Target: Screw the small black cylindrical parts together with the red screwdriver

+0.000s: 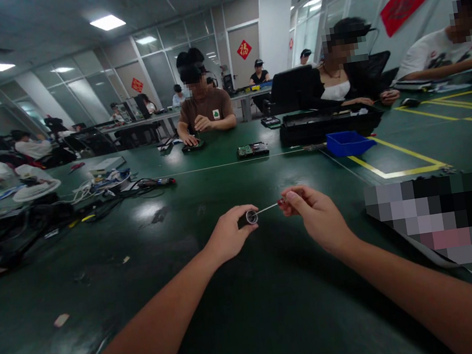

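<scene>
My left hand [230, 233] grips a small round cup-like part [251, 217] between thumb and fingers, its dark hollow side turned toward the right. In my right hand [313, 210] is a screwdriver [269, 207], held by its red handle. Its thin metal shaft points left, and the tip reaches the round part; whether it touches the inside is too small to tell. Both hands are raised a little over the green tabletop [236, 300], near the middle of the view.
A circuit-board device [253, 150], a blue bin [349, 142] and a long black tray [329, 124] stand farther off. Tangled cables [105, 186] and a white fan grille [37, 190] lie at left. A blurred-out object [436, 225] lies at right. Several co-workers sit around the table.
</scene>
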Motion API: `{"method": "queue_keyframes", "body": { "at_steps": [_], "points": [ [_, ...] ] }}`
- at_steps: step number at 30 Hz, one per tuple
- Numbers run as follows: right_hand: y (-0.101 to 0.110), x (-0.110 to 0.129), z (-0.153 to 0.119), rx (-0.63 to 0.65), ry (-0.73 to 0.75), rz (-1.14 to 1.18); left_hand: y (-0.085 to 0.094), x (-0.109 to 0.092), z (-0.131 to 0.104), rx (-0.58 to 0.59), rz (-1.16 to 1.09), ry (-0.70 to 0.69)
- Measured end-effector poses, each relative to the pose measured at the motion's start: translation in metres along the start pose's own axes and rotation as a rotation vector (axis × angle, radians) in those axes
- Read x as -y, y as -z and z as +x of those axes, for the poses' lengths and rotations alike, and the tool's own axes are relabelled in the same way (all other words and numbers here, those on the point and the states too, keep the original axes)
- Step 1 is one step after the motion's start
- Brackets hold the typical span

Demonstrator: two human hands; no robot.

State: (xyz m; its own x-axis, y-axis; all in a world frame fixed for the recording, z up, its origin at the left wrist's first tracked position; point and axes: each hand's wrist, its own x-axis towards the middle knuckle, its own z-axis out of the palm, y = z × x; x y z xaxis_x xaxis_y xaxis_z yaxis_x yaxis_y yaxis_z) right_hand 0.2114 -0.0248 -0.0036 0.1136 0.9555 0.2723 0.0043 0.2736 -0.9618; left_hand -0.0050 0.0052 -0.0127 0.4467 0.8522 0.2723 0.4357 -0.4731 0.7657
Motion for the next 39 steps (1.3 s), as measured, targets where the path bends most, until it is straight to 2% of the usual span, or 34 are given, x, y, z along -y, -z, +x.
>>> {"method": "queue_keyframes", "body": {
  "at_steps": [5,9,14,18,20,24,28,30,31,34,39],
  "points": [
    [0.001,0.007,-0.002,0.016,0.084,-0.167,-0.001,-0.001,0.000,-0.045,0.033,0.057],
    [0.003,0.014,-0.007,0.041,0.132,-0.347,0.000,0.002,0.000,-0.047,0.065,0.014],
    [0.003,0.017,-0.011,0.088,0.197,-0.371,0.000,0.002,-0.002,-0.017,0.138,-0.022],
    [0.001,0.016,-0.011,0.063,0.173,-0.445,0.000,-0.001,-0.002,0.012,0.170,-0.017],
    [0.000,0.014,-0.009,0.011,0.133,-0.374,-0.001,-0.002,-0.001,0.009,0.181,-0.015],
    [-0.002,0.006,-0.003,-0.046,0.015,-0.085,0.000,-0.003,0.000,-0.054,0.185,-0.003],
    [0.000,0.000,0.005,-0.062,-0.235,0.271,0.004,-0.006,0.000,-0.055,0.185,-0.034],
    [0.002,-0.001,0.009,-0.027,-0.366,0.388,0.005,-0.007,0.000,-0.055,0.213,-0.035],
    [0.003,-0.001,0.010,-0.022,-0.385,0.412,0.006,-0.007,0.000,-0.054,0.227,-0.027],
    [0.005,-0.003,0.011,-0.071,-0.275,0.354,0.007,-0.006,0.001,-0.047,0.242,0.001],
    [0.003,-0.005,0.006,-0.096,-0.059,0.071,0.006,-0.006,0.000,-0.039,0.246,0.017]
  ]
}}
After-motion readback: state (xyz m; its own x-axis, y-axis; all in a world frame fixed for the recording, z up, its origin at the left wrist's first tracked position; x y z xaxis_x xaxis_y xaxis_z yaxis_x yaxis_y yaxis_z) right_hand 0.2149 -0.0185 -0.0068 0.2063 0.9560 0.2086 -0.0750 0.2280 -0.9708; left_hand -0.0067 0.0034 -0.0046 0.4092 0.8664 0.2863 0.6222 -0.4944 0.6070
